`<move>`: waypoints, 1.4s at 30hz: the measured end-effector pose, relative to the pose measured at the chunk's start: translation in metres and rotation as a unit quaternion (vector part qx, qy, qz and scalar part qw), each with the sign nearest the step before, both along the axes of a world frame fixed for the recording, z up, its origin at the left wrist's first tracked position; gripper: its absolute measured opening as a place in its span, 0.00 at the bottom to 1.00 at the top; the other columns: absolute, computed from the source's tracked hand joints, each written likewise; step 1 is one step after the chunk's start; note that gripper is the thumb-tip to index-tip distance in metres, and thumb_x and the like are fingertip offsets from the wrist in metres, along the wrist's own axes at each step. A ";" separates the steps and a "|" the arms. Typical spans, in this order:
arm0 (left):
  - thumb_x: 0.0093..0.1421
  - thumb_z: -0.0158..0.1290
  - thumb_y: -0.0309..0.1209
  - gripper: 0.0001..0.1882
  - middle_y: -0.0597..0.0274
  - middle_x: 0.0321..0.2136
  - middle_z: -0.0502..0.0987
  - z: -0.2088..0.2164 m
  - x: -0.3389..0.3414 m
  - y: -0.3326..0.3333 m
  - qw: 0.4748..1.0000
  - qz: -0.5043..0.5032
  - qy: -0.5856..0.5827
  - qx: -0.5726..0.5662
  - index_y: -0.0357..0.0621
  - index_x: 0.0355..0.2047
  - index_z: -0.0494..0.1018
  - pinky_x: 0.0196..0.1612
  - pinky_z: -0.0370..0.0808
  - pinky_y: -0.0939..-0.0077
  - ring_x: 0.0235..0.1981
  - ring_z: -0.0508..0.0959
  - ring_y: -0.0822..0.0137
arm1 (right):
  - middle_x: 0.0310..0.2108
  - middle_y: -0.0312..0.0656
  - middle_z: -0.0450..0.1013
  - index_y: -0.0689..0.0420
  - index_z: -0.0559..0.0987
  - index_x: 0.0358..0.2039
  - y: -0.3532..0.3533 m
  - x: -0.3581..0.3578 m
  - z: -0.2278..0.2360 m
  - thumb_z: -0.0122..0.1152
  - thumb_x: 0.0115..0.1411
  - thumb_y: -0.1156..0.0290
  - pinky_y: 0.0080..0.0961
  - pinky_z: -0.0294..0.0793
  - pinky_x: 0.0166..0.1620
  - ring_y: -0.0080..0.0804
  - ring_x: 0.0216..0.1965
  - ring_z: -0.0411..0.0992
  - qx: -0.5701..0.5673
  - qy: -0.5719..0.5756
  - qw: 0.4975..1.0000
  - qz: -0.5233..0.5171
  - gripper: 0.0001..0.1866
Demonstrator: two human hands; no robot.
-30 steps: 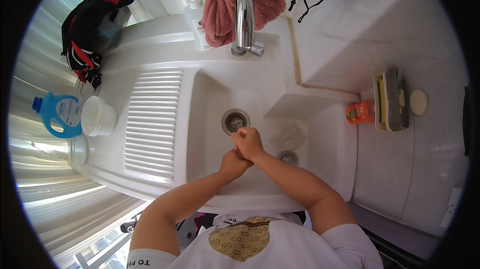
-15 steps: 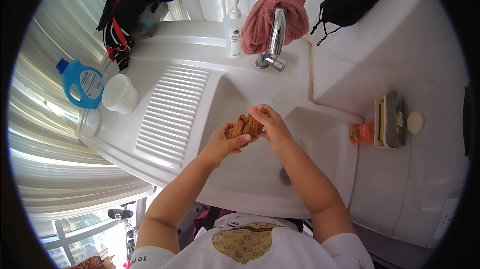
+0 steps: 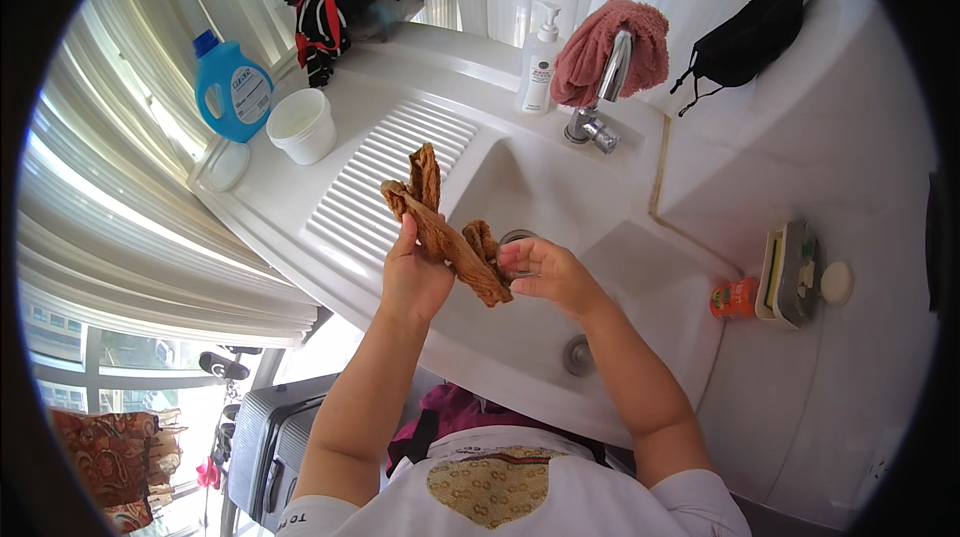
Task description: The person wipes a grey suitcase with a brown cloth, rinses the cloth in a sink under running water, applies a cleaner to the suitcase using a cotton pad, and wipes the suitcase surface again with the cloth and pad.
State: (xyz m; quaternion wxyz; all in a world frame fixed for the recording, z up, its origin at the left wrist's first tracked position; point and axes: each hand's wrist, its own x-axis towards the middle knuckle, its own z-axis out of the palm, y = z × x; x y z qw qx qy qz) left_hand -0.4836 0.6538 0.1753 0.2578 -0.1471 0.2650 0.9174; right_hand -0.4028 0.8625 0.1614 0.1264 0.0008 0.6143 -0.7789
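A brown, twisted wet cloth [image 3: 440, 227] is held up over the white sink [image 3: 560, 197]. My left hand [image 3: 412, 277] grips its middle from below, with the cloth's upper end sticking up past the fingers. My right hand [image 3: 545, 272] holds the lower end of the same cloth, fingers curled round it. Both hands hover above the basin near the drain [image 3: 515, 237], which is mostly hidden behind them.
A chrome tap [image 3: 600, 102] with a pink towel [image 3: 615, 47] draped on it stands behind the basin, beside a pump bottle [image 3: 540, 62]. On the ribbed drainboard side sit a white tub [image 3: 300, 125] and a blue detergent bottle [image 3: 232, 87]. A soap dish [image 3: 790, 272] lies right.
The hands rose out of the basin and pulled apart, lifting the brown cloth, which now stretches between them. The view tilted, bringing the counter's left side nearer the middle.
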 end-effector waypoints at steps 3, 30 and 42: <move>0.70 0.35 0.50 0.25 0.57 0.58 0.66 0.017 0.013 -0.004 0.984 0.001 0.072 0.160 0.52 0.60 0.62 0.64 0.56 0.50 0.60 0.63 0.52 | 0.52 0.42 0.61 0.62 0.63 0.61 -0.014 -0.003 0.005 0.67 0.57 0.64 0.28 0.72 0.51 0.28 0.52 0.66 -0.040 -0.003 0.999 -0.009 0.35; 0.67 0.37 0.52 0.31 0.50 0.53 0.70 0.013 0.154 -0.135 0.991 0.073 0.052 0.101 0.38 0.58 0.64 0.59 0.70 0.59 0.53 0.73 0.54 | 0.35 0.45 0.73 0.61 0.76 0.42 -0.218 0.073 0.044 0.62 0.60 0.63 0.32 0.71 0.44 0.39 0.38 0.71 0.241 0.269 0.924 -0.123 0.16; 0.68 0.37 0.48 0.27 0.51 0.54 0.70 -0.002 0.092 -0.033 0.988 -0.058 0.030 0.142 0.41 0.59 0.62 0.57 0.71 0.54 0.54 0.72 0.54 | 0.39 0.45 0.75 0.56 0.76 0.48 0.085 0.107 -0.190 0.67 0.51 0.56 0.36 0.74 0.47 0.41 0.45 0.73 0.710 -0.279 0.633 -0.133 0.26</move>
